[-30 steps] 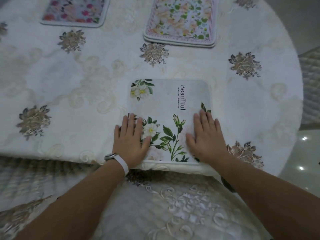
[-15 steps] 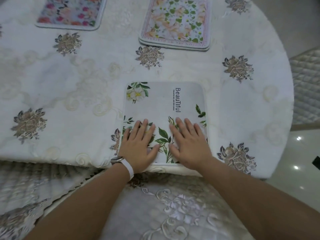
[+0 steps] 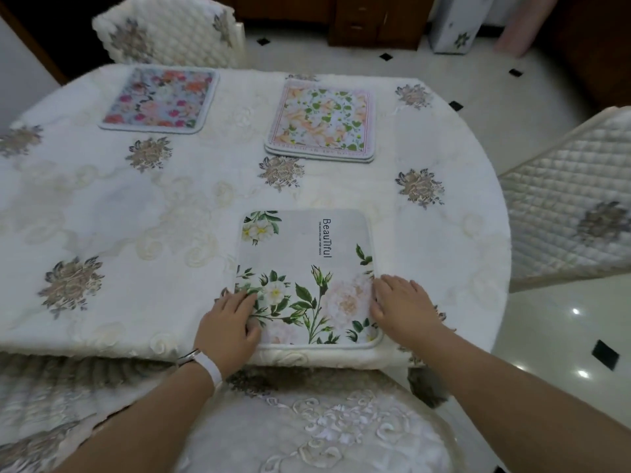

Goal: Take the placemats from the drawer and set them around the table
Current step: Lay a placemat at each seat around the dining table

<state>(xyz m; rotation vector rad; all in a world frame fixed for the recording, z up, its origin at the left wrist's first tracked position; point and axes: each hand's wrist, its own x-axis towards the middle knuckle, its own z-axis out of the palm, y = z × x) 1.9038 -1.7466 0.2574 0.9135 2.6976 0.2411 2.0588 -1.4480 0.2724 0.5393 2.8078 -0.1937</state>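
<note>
The white rectangular flower-printed fabric placemat (image 3: 307, 268) lies at the round cloth-covered table's (image 3: 136, 216) near rim. The left hand (image 3: 228, 322) and right hand (image 3: 403, 305) press flat-fingered against its sides. A backward tug could slide it off that rim.

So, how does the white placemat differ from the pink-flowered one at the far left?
The white placemat is mostly plain, with white blooms, green leaves and lettering; the pink-flowered placemat is covered in blossoms. The left hand and right hand touch the white one; nothing touches the pink-flowered one. Both lie flat, with rounded corners.
</note>
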